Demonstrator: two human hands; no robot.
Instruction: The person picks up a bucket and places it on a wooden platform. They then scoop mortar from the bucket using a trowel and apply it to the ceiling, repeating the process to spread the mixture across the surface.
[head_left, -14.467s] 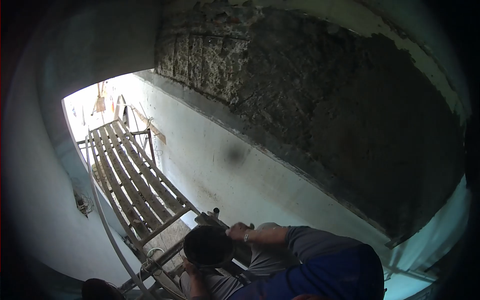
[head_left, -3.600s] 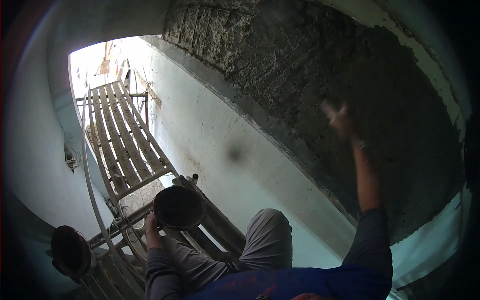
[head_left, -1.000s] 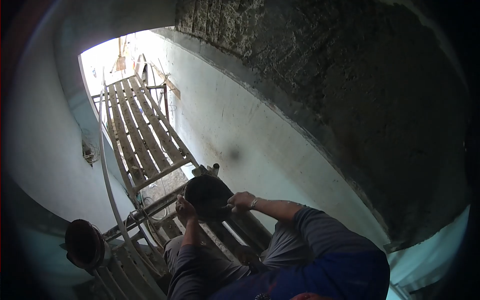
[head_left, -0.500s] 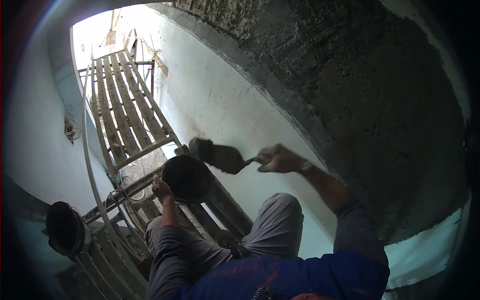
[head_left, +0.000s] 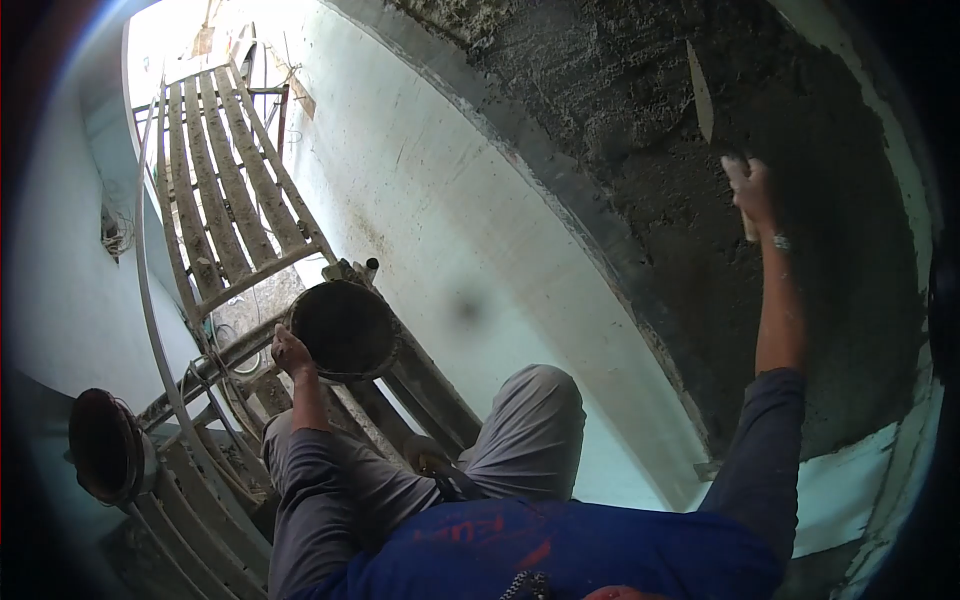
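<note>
My right hand (head_left: 752,190) is closed round the handle of a trowel (head_left: 701,95), arm stretched up at the right. The trowel's blade shows nearly edge-on, close against a wide surface of dark, rough mortar (head_left: 650,130). Lower down, my left hand (head_left: 291,352) grips the rim of a round dark bucket (head_left: 388,330) beside my knee. The bucket's mouth faces me, and its inside is too dark to make out. A blurred dark spot (head_left: 467,308) shows in front of the pale wall.
A second bucket (head_left: 105,450) stands at the lower left, by wooden planks (head_left: 200,495). Beyond my left hand lies a slatted wooden platform (head_left: 225,180), with a long pale pole or hose (head_left: 150,270) along its left. A pale wall (head_left: 430,190) runs below the mortar.
My right hand has swung the trowel up and right, from beside the bucket to the mortar surface; the dark load on its blade no longer shows. My left hand still holds the bucket.
</note>
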